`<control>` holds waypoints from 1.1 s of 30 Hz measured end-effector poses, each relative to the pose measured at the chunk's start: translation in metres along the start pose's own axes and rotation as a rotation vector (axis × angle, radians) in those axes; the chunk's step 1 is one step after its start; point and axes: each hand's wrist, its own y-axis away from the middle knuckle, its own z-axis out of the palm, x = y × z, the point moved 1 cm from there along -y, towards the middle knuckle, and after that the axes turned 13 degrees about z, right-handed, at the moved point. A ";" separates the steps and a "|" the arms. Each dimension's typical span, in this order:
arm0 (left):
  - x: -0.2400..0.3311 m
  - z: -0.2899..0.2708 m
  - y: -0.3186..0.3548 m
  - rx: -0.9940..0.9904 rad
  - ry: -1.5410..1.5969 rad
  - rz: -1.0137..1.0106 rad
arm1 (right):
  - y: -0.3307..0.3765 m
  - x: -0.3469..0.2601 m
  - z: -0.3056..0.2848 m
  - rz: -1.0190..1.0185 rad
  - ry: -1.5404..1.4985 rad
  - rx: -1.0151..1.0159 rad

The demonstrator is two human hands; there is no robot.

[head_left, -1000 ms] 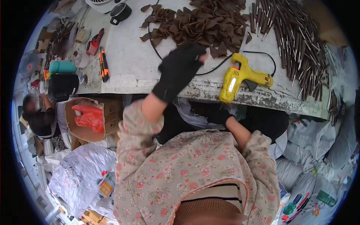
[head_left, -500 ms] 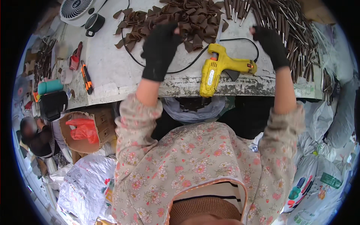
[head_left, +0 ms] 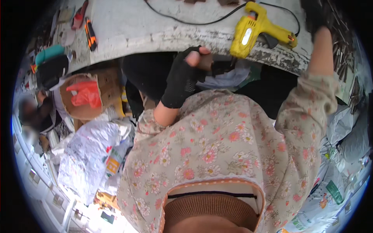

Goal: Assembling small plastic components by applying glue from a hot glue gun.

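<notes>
My left hand [head_left: 185, 75], in a black fingerless glove, is pulled back below the near edge of the worn white table [head_left: 155, 33]. Its fingers are closed on a small brown piece [head_left: 206, 62]. My right hand [head_left: 315, 15], also black-gloved, reaches up at the top right over a pile of dark thin sticks [head_left: 345, 42]; whether it grips anything is hidden. A yellow glue gun [head_left: 254, 31] with a black cord [head_left: 186, 21] lies on the table between the two hands. My flowered sleeves fill the lower middle of the view.
An orange-and-black cutter [head_left: 90, 33] and a red tool [head_left: 79, 11] lie at the table's left end. Below it stand a cardboard box holding a red bag [head_left: 83, 95] and a teal object [head_left: 48, 54]. White printed sacks [head_left: 89, 155] cover the floor. Another person [head_left: 31, 112] sits far left.
My left hand has come back from the pile of brown pieces to the table's near edge, now holding one piece. My right hand stays up at the sticks. The view has tilted downward.
</notes>
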 end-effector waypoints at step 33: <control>-0.042 0.030 0.014 -0.014 -0.283 0.043 | 0.146 0.041 0.036 -0.261 0.292 -0.119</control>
